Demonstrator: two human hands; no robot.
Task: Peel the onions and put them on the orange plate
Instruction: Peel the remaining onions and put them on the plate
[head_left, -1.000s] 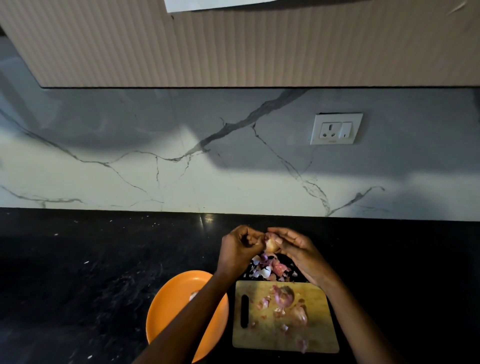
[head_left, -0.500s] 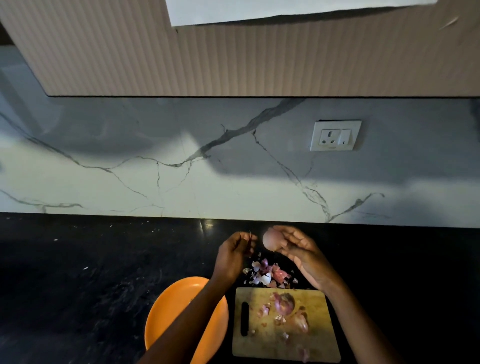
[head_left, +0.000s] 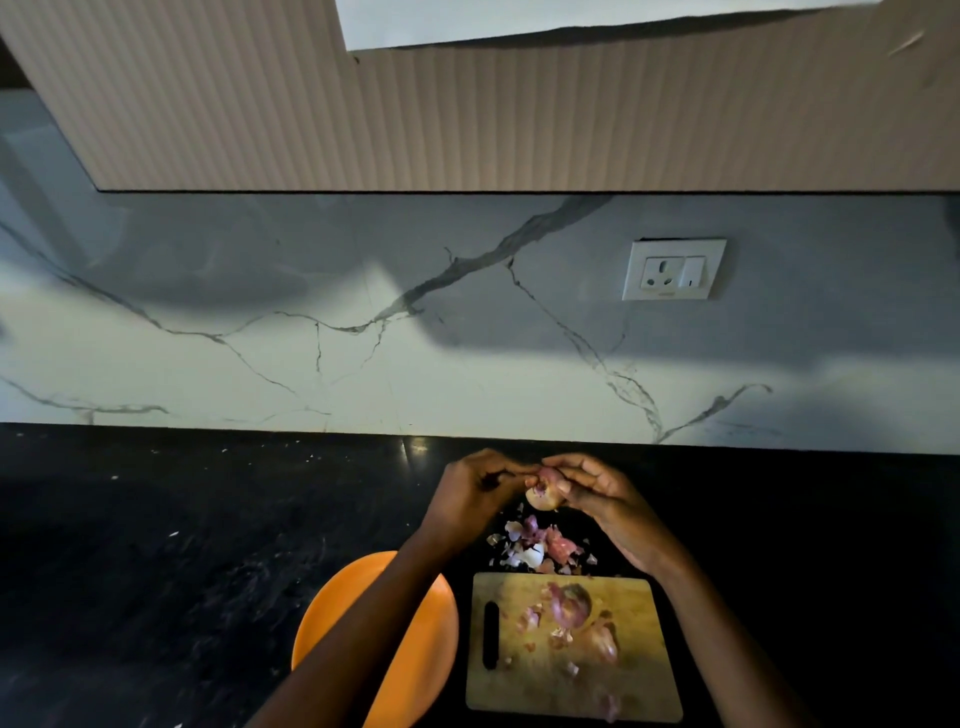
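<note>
Pinching onion (head_left: 543, 493), fingers (head_left: 519, 472) of both hands

Orange, pink and pale wood against black stone and veined marble.

The plate (head_left: 332, 618) is a flat, bright orange with no pattern. Beside it the cutting board (head_left: 571, 647) is yellowish pale wood with a black slot near its left edge, and the onions (head_left: 570, 605) on it show purple-pink skin. The onion (head_left: 543, 493) held up in the hands is pale cream-pink with a darker pink top. The heap of peels (head_left: 540, 545) mixes pink, purple and white. The countertop (head_left: 156, 545) is black, flecked with faint grey-white specks. The backsplash (head_left: 311, 332) is white-grey marble with thin dark grey veins. The cabinet (head_left: 519, 119) above is beige with fine vertical ribbing, and the wall socket (head_left: 674, 269) is plain white.
</note>
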